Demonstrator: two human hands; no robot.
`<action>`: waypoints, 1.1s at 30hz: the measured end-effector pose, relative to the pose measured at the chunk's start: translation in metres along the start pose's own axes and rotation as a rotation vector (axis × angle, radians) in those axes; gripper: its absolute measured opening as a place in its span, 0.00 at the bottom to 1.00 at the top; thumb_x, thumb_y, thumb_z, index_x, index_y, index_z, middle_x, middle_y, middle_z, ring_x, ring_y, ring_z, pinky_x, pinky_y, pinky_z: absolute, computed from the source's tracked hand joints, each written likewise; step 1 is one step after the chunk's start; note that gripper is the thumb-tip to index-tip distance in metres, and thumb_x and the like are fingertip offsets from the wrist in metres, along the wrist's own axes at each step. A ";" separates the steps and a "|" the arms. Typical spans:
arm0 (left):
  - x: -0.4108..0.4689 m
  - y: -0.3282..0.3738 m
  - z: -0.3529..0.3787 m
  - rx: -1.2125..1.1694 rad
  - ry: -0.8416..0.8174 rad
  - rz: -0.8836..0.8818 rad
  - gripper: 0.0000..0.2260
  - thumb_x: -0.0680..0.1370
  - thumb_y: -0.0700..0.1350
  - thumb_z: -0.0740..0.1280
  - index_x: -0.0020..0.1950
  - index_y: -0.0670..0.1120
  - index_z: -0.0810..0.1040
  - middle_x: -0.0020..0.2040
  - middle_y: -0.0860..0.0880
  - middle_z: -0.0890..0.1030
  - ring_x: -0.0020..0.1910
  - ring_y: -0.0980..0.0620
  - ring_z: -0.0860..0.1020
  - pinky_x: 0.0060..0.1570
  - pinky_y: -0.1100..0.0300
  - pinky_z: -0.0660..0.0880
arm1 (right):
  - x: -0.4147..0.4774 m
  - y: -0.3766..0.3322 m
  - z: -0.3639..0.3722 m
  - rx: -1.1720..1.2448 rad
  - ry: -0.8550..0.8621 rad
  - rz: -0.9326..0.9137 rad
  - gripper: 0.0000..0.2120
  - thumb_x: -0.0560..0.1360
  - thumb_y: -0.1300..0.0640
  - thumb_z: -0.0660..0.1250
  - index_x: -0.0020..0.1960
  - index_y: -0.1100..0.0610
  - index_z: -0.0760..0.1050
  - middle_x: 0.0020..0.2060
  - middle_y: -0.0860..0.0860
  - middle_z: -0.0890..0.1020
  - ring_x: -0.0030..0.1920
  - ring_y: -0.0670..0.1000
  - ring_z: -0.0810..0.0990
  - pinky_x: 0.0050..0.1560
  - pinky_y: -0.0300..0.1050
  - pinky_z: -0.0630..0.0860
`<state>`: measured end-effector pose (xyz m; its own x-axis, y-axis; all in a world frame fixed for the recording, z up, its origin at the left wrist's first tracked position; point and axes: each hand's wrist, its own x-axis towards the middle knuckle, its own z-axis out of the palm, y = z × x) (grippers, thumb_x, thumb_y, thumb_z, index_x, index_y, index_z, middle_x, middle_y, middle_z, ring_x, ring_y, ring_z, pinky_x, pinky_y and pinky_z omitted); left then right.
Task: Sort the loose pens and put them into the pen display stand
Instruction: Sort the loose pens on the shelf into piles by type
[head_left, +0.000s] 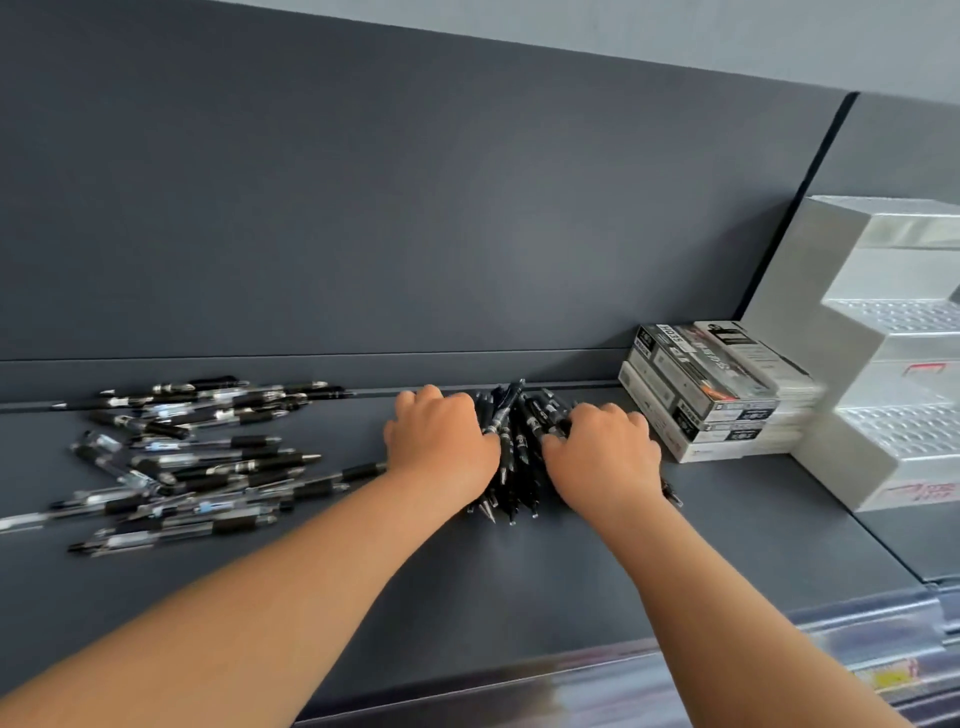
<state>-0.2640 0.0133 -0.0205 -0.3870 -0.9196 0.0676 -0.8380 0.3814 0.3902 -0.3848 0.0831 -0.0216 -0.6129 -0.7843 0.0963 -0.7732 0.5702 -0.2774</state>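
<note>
Looking down, my left hand (441, 447) and right hand (602, 457) are both curled round the bundle of black pens (514, 441), squeezing it from either side on the shelf (519, 597). The pen display stand (893, 364) sits well off to my right, beyond the stacked boxes (717, 395). If I lift with an uneven squeeze, I reckon the middle pens could slide out and scatter into the clear-barrelled pile (192, 457). My fingertips are hidden behind the bundle, and the stand is blurred and cut off at the frame edge.
</note>
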 end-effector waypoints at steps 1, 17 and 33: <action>0.000 0.001 0.004 0.012 -0.041 -0.014 0.16 0.76 0.57 0.63 0.58 0.47 0.74 0.64 0.47 0.69 0.68 0.43 0.62 0.61 0.49 0.67 | -0.001 0.002 0.002 -0.059 -0.014 -0.012 0.17 0.77 0.45 0.59 0.57 0.56 0.73 0.59 0.53 0.74 0.63 0.58 0.66 0.57 0.52 0.66; -0.008 -0.008 0.020 -0.165 -0.221 0.027 0.37 0.78 0.62 0.58 0.78 0.50 0.42 0.78 0.49 0.40 0.77 0.45 0.46 0.73 0.48 0.53 | 0.004 0.011 0.007 -0.010 -0.135 -0.128 0.32 0.77 0.35 0.52 0.74 0.51 0.56 0.73 0.50 0.62 0.72 0.57 0.60 0.68 0.56 0.59; -0.021 -0.094 -0.033 0.141 -0.009 0.067 0.38 0.77 0.64 0.57 0.78 0.50 0.41 0.78 0.47 0.41 0.77 0.47 0.43 0.74 0.49 0.48 | -0.013 -0.068 0.011 -0.042 -0.120 -0.450 0.30 0.78 0.37 0.53 0.75 0.50 0.55 0.76 0.51 0.56 0.76 0.54 0.52 0.73 0.57 0.51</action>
<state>-0.1639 -0.0063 -0.0281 -0.4467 -0.8911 0.0804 -0.8557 0.4518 0.2522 -0.3226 0.0521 -0.0147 -0.1938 -0.9772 0.0867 -0.9654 0.1742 -0.1938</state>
